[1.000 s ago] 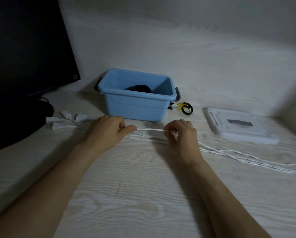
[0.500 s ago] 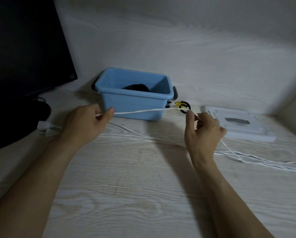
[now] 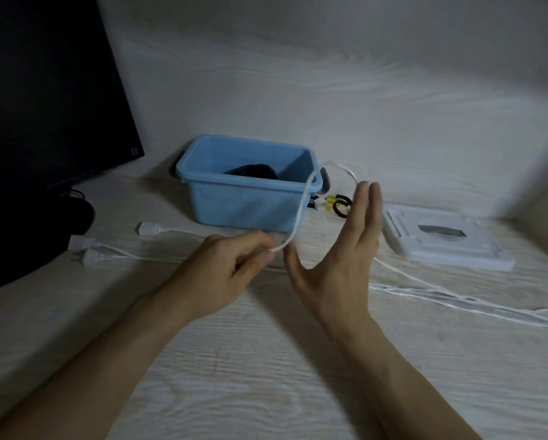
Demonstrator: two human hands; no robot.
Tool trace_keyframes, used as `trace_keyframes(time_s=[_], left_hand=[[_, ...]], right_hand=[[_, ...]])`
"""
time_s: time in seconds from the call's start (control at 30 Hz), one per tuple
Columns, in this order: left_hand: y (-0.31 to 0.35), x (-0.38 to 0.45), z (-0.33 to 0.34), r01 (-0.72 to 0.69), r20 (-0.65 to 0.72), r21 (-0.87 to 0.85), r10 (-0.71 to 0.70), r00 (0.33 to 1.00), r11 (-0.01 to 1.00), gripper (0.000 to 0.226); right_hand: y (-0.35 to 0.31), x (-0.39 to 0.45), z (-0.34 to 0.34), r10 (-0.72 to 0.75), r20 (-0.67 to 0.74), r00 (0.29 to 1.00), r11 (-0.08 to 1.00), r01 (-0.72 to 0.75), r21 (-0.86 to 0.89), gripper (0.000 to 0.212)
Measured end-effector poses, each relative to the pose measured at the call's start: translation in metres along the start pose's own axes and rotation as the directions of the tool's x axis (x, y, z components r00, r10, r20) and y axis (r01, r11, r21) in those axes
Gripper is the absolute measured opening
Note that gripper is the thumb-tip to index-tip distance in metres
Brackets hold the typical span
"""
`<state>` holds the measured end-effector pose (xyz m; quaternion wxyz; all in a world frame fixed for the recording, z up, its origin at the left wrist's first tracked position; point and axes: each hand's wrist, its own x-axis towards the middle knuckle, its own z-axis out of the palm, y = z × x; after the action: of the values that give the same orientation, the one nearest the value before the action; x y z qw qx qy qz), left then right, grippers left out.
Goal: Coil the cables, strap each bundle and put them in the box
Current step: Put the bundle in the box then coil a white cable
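Here, left hand (image 3: 234, 265) grip pinching white cable (image 3: 299, 214), right hand (image 3: 342, 249) upright, fingers straight.

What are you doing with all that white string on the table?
It is a white cable, and a person is winding it into loops. The left hand pinches the cable, which arcs up and around the straight fingers of the right hand. The rest trails across the table to the right. A blue box behind the hands has a black bundle inside. Its white lid lies beside it, near some straps.
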<state>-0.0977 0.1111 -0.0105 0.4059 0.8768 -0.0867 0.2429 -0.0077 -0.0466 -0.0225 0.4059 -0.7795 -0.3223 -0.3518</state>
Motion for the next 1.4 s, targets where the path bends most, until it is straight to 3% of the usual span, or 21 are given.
trace_keyframes(time_s=[0.07,0.13,0.2,0.37,0.43,0.53,0.57,0.6,0.67,0.8,0.87,0.97,1.07,1.17,1.3,1.4], left_hand=[[-0.002,-0.001,0.000,0.024,0.045,0.004,-0.024,0.999,1.000,0.007],[-0.005,-0.002,-0.002,0.046,0.055,0.022,-0.048,0.997,0.999,0.007],[-0.007,-0.001,-0.004,0.081,0.058,0.049,-0.084,0.995,0.996,0.011],[-0.018,0.002,-0.013,0.226,0.044,0.170,-0.236,0.971,0.959,0.049],[-0.021,0.003,-0.015,0.308,0.055,0.109,-0.315,0.948,0.945,0.055],[-0.020,0.005,-0.019,0.308,0.041,0.047,-0.310,0.950,0.950,0.058],[-0.021,0.007,-0.021,0.329,0.008,-0.044,-0.329,0.944,0.943,0.057],[-0.022,0.007,-0.024,0.367,-0.013,-0.208,-0.378,0.926,0.906,0.056],[-0.026,0.008,-0.028,0.418,0.042,-0.539,-0.472,0.880,0.731,0.049],[-0.030,0.010,-0.032,0.398,0.178,-0.851,-0.526,0.832,0.342,0.039],[-0.035,0.012,-0.038,0.309,0.176,-0.934,-0.523,0.834,0.179,0.034],[-0.042,0.014,-0.047,0.153,0.076,-0.984,-0.559,0.826,0.092,0.032],[-0.042,0.017,-0.048,0.037,0.026,-0.999,-0.585,0.811,0.008,0.013],[-0.040,0.020,-0.038,0.066,-0.008,-0.993,-0.619,0.786,0.096,0.021],[-0.033,0.022,-0.023,0.106,-0.049,-0.968,-0.586,0.809,0.227,0.031],[-0.029,0.021,-0.016,0.096,-0.083,-0.959,-0.586,0.806,0.268,0.032]], right_hand=[[-0.002,-0.003,0.000,-0.071,0.083,0.994,0.994,0.077,-0.075,0.082],[0.002,-0.006,0.005,-0.161,0.188,0.969,0.972,0.188,-0.139,0.043],[0.007,-0.009,0.011,-0.178,0.293,0.939,0.980,0.198,-0.038,0.020],[0.008,-0.007,0.008,0.078,0.327,0.942,0.976,-0.139,0.167,0.033],[0.009,-0.007,0.004,0.128,0.328,0.936,0.947,-0.213,0.240,0.028],[0.013,-0.005,-0.001,0.164,0.356,0.920,0.913,-0.278,0.298,0.020],[0.016,-0.003,-0.004,0.172,0.362,0.916,0.902,-0.294,0.315,0.019],[0.018,-0.001,-0.006,0.170,0.366,0.915,0.895,-0.299,0.331,0.019],[0.021,0.001,-0.009,0.152,0.380,0.912,0.889,-0.294,0.351,0.019],[0.022,0.004,-0.009,0.102,0.364,0.926,0.932,-0.217,0.291,0.015],[0.028,0.006,-0.010,0.093,0.341,0.935,0.954,-0.181,0.239,0.013],[0.038,0.008,-0.010,0.116,0.348,0.930,0.977,-0.170,0.128,0.013],[0.043,0.006,-0.006,0.122,0.357,0.926,0.985,-0.156,0.069,0.015],[0.040,0.000,0.000,0.046,0.437,0.898,0.994,-0.082,0.065,0.020],[0.023,-0.014,0.006,-0.088,0.622,0.778,0.993,0.019,0.116,0.031],[0.010,-0.020,0.011,-0.160,0.662,0.733,0.986,0.088,0.141,0.033]])
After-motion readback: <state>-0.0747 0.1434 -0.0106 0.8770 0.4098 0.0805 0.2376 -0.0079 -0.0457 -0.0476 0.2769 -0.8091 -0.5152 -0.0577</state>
